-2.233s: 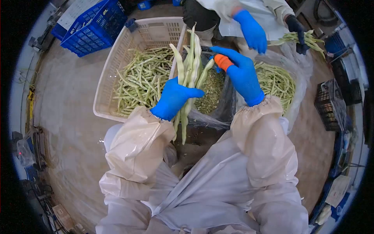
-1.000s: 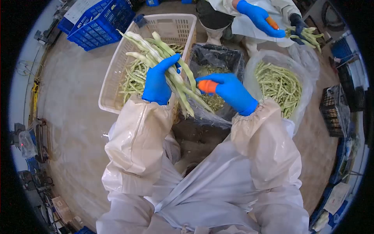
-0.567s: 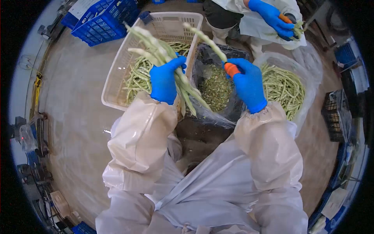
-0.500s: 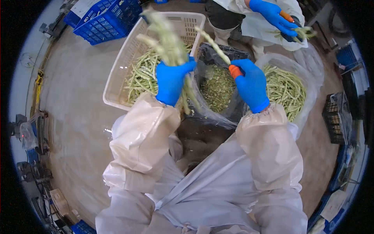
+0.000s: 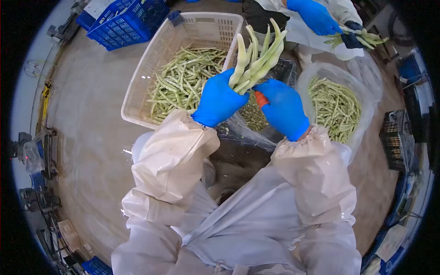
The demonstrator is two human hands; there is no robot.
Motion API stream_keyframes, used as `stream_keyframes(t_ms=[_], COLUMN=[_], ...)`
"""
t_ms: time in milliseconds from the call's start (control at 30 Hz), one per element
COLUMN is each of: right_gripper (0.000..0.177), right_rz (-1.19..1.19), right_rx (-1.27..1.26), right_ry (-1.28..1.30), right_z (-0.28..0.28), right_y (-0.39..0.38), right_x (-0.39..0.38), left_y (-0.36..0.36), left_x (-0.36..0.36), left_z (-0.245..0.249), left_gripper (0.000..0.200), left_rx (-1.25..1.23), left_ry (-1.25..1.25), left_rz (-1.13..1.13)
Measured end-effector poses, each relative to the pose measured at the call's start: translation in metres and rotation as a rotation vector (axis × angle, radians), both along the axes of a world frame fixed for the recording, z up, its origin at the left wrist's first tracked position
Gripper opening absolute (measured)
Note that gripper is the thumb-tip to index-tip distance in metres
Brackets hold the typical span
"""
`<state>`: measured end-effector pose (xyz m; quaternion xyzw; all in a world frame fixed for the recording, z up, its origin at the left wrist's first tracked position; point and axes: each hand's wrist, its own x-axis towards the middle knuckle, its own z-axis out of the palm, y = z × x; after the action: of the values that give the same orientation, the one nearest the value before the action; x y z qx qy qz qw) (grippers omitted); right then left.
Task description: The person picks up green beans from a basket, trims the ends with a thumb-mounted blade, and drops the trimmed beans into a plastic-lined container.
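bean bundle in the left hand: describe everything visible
The bean bundle is a handful of long, pale green pods, fanned upward and slightly right, tips curving apart. The left hand clamps its lower end; the right hand, holding an orange object, touches the base. It is held above a black-lined bin.

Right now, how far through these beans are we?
Done, it seems: the clear bag holds a good pile of beans, and scraps lie in the black bin. In hand: the left hand grips a bean bundle, the right hand an orange tool. Left: many beans in the white basket.
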<state>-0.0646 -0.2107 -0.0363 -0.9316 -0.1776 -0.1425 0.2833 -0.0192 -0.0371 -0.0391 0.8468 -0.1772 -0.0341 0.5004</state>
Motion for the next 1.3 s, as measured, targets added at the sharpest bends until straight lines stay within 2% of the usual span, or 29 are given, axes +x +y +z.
stream_keyframes(t_ms=[100, 133, 200, 300, 400, 467, 500, 600, 700, 733, 867, 967, 1100, 1200, 1300], right_gripper=[0.019, 0.02, 0.021, 0.02, 0.019, 0.02, 0.02, 0.025, 0.029, 0.029, 0.03, 0.031, 0.031, 0.032, 0.034], right_rz=[-0.031, -0.059, -0.119, -0.079, -0.06, -0.188, -0.245, -0.4, -0.323, -0.315, -0.221, -0.165, -0.144, -0.21, -0.176], right_rx=[-0.002, 0.238, 0.717, 1.192, 1.258, 0.938, 0.781, 0.377, 0.162, 0.195, 0.387, 0.512, 0.612, 0.582, 0.543], right_ry=[-0.069, 0.072, 0.35, 0.669, 0.627, 0.361, 0.226, 0.113, -0.214, -0.18, -0.065, -0.033, -0.13, -0.14, -0.143], right_z=[-0.007, -0.009, -0.008, 0.003, 0.003, -0.016, -0.023, -0.018, -0.031, -0.032, -0.018, -0.006, -0.004, 0.001, 0.003], right_y=[0.005, 0.007, 0.006, 0.0, 0.002, -0.007, -0.012, -0.026, -0.032, -0.03, -0.02, -0.015, -0.023, -0.033, -0.042], right_x=[0.001, 0.001, 0.003, 0.004, 0.004, 0.012, 0.015, 0.016, 0.019, 0.019, 0.019, 0.019, 0.025, 0.026, 0.028], left_y=[-0.002, -0.003, -0.003, -0.003, -0.004, 0.007, 0.026, 0.081, 0.113, 0.113, 0.094, 0.074, 0.044, 0.033, 0.029], left_x=[-0.002, -0.003, -0.001, -0.002, -0.008, 0.001, 0.019, 0.057, 0.064, 0.066, 0.058, 0.043, 0.021, 0.011, 0.008], left_z=[-0.001, -0.002, 0.001, 0.012, 0.022, 0.029, 0.024, 0.035, 0.035, 0.033, 0.033, 0.045, 0.049, 0.053, 0.051], left_gripper=[0.037, 0.034, 0.034, 0.033, 0.029, 0.028, 0.026, 0.023, 0.023, 0.023, 0.024, 0.031, 0.03, 0.036, 0.038], left_rx=[-0.055, -0.081, -0.267, -0.443, -0.619, -0.787, -0.762, -0.985, -0.938, -0.947, -0.776, -0.597, -0.548, -0.457, -0.421], left_ry=[-0.058, -0.088, 0.029, 0.192, 0.254, 0.266, 0.245, 0.189, 0.094, 0.07, 0.126, 0.359, 0.577, 0.664, 0.669], left_rz=[0.022, 0.03, 0.048, 0.086, 0.128, 0.181, 0.226, 0.374, 0.544, 0.591, 0.543, 0.257, -0.056, -0.159, -0.217])
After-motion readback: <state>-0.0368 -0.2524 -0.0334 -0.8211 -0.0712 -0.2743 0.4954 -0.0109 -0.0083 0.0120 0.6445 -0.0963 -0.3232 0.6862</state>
